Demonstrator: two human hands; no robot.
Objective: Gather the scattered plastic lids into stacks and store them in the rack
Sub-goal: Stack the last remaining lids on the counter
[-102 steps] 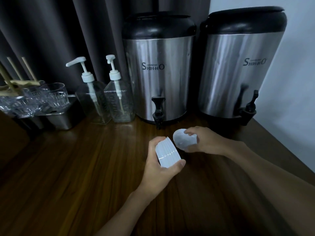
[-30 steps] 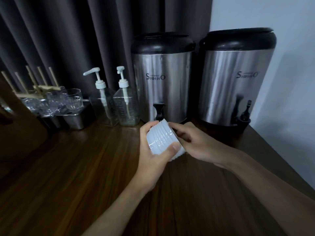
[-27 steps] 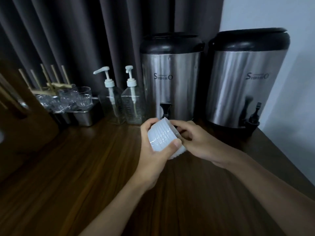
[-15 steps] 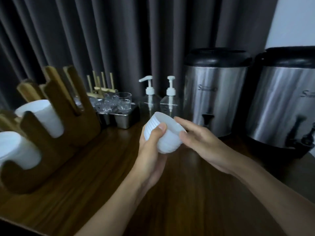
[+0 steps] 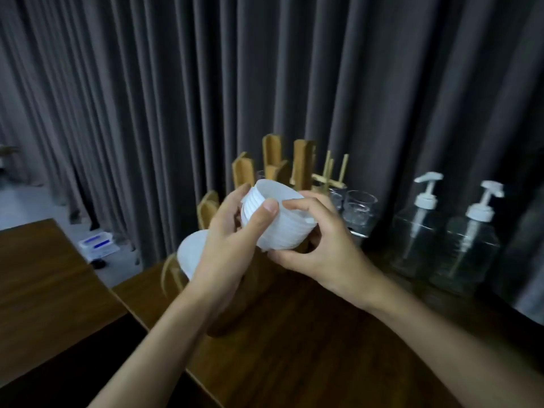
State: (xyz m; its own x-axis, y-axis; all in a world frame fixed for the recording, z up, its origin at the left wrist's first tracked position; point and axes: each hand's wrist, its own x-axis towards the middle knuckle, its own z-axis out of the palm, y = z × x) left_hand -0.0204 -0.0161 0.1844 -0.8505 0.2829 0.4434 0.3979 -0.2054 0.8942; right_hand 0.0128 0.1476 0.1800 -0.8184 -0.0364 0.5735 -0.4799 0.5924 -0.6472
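A white stack of plastic lids (image 5: 279, 222) lies on its side between both hands, held above the wooden rack (image 5: 275, 166). My left hand (image 5: 232, 245) grips the stack's near side, thumb over the top. My right hand (image 5: 321, 245) holds the stack's right end with fingers curled around it. Another white stack of lids (image 5: 190, 254) sits in the rack, partly hidden behind my left hand. The rack's tall wooden prongs rise behind the held stack.
The rack stands at the left end of a dark wooden counter (image 5: 309, 343). Clear glasses (image 5: 357, 210) and a thin wooden peg stand (image 5: 331, 175) stand behind my right hand. Two clear pump bottles (image 5: 418, 228) stand to the right. A grey curtain hangs behind.
My view has swung left, past the steel urns, onto the rack. Both hands carried the lid stack left and up over the rack, and my right hand has closed round its end.
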